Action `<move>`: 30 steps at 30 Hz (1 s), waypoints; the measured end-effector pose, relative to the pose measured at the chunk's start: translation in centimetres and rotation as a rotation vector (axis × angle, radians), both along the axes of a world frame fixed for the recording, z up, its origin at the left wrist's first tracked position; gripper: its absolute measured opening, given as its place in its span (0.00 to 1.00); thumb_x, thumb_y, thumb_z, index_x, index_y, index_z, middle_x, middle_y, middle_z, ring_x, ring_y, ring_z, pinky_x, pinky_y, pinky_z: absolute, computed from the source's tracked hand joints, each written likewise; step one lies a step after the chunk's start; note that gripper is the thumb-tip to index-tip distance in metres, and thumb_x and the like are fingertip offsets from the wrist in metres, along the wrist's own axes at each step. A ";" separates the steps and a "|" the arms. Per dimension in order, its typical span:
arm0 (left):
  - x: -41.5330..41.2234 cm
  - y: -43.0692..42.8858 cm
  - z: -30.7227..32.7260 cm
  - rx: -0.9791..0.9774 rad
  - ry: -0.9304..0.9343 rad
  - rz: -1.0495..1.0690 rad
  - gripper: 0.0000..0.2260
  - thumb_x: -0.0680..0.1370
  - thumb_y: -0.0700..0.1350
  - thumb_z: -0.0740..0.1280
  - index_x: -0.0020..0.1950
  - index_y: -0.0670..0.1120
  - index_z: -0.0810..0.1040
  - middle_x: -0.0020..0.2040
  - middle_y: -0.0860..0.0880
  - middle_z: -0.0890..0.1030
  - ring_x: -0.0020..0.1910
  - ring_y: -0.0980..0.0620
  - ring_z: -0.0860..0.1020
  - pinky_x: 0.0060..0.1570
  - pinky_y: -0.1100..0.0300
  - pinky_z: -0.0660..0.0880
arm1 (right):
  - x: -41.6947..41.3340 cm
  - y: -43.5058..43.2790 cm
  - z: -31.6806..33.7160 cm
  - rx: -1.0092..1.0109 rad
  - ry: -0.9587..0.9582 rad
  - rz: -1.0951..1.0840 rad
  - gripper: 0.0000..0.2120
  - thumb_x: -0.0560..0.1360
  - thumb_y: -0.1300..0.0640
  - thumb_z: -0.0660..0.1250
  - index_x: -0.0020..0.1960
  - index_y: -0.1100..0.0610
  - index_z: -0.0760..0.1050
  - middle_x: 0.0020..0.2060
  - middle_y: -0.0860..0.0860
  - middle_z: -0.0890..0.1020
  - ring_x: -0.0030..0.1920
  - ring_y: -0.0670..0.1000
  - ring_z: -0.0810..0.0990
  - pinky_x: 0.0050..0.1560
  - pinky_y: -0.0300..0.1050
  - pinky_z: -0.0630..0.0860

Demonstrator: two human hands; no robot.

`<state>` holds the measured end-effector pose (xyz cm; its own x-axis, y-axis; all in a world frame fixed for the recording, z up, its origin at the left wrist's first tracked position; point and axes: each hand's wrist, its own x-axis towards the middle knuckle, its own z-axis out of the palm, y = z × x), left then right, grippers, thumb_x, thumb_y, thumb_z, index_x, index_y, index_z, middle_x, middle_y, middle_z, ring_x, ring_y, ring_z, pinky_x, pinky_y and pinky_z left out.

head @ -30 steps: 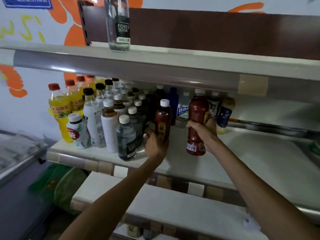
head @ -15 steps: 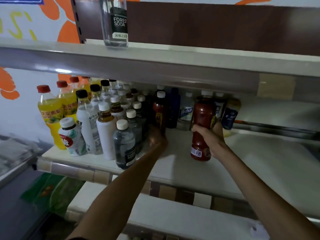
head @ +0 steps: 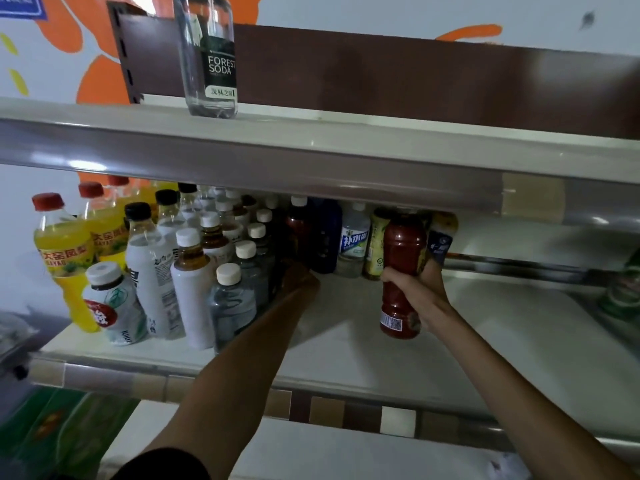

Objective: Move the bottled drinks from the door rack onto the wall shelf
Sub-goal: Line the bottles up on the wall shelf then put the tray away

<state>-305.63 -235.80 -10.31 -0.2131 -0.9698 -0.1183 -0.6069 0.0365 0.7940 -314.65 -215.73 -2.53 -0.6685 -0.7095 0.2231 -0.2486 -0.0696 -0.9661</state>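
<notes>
My right hand [head: 417,292] is wrapped around a dark red bottle [head: 403,244], which I hold upright just above the white middle shelf [head: 349,344], its top up near the underside of the shelf above. My left hand [head: 298,280] reaches deep into the shelf and grips the base of a dark brown bottle with a white cap [head: 297,225] at the back row. Left of it stands a crowd of bottles: yellow drinks with red caps [head: 64,251], white bottles [head: 152,271] and clear ones [head: 232,303].
A clear Forest Soda bottle [head: 211,60] stands on the upper shelf [head: 346,147], whose front lip hangs low over the bottles. Behind my right hand are a water bottle [head: 353,240] and other drinks. A green bottle [head: 623,292] is at far right. A lower shelf [head: 311,452] juts out below.
My left hand has pushed the dark brown bottle from the front of the shelf back toward the rear row. My right hand has kept the red bottle, shifting it slightly right and up.
</notes>
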 end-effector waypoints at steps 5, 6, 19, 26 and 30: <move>1.7 1.7 0.6 -0.120 -0.184 -0.028 0.31 0.82 0.43 0.61 0.79 0.39 0.47 0.75 0.37 0.63 0.73 0.39 0.65 0.67 0.48 0.66 | 1.4 -0.9 -0.7 -0.008 -0.001 -0.048 0.14 0.64 0.67 0.75 0.46 0.58 0.76 0.37 0.59 0.82 0.37 0.57 0.82 0.40 0.50 0.80; 2.0 2.0 0.7 -0.142 -0.231 -0.035 0.28 0.82 0.42 0.61 0.78 0.39 0.51 0.73 0.38 0.66 0.71 0.39 0.67 0.65 0.49 0.68 | 1.4 -1.1 -0.9 -0.003 -0.005 -0.064 0.13 0.64 0.66 0.76 0.44 0.57 0.77 0.36 0.57 0.82 0.37 0.56 0.82 0.40 0.50 0.80; 8.8 11.3 0.5 -0.267 -0.566 -0.366 0.15 0.78 0.43 0.62 0.64 0.43 0.71 0.60 0.43 0.77 0.58 0.43 0.77 0.50 0.55 0.73 | 6.2 -10.0 -0.4 0.219 0.137 -0.056 0.28 0.59 0.49 0.83 0.54 0.54 0.75 0.47 0.50 0.80 0.47 0.51 0.79 0.49 0.45 0.77; 11.5 11.5 -0.3 -0.311 -0.547 -0.552 0.17 0.79 0.46 0.60 0.67 0.42 0.65 0.59 0.39 0.74 0.57 0.40 0.74 0.45 0.53 0.68 | 8.6 -13.9 -3.5 0.280 0.169 -0.042 0.28 0.61 0.50 0.82 0.55 0.59 0.76 0.48 0.53 0.81 0.50 0.55 0.80 0.49 0.51 0.80; 11.9 10.9 -0.3 -0.291 -0.518 -0.603 0.19 0.79 0.48 0.62 0.67 0.42 0.65 0.60 0.38 0.74 0.58 0.39 0.74 0.48 0.51 0.69 | 6.9 -16.1 -6.5 0.308 0.177 -0.002 0.37 0.55 0.48 0.82 0.60 0.54 0.75 0.53 0.51 0.82 0.53 0.54 0.81 0.54 0.53 0.80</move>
<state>-293.70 -224.85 -10.62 -0.6916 -0.7143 -0.1067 -0.7025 0.6310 0.3293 -307.71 -231.79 -9.08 -0.6401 -0.7602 0.1113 -0.4138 0.2191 -0.8836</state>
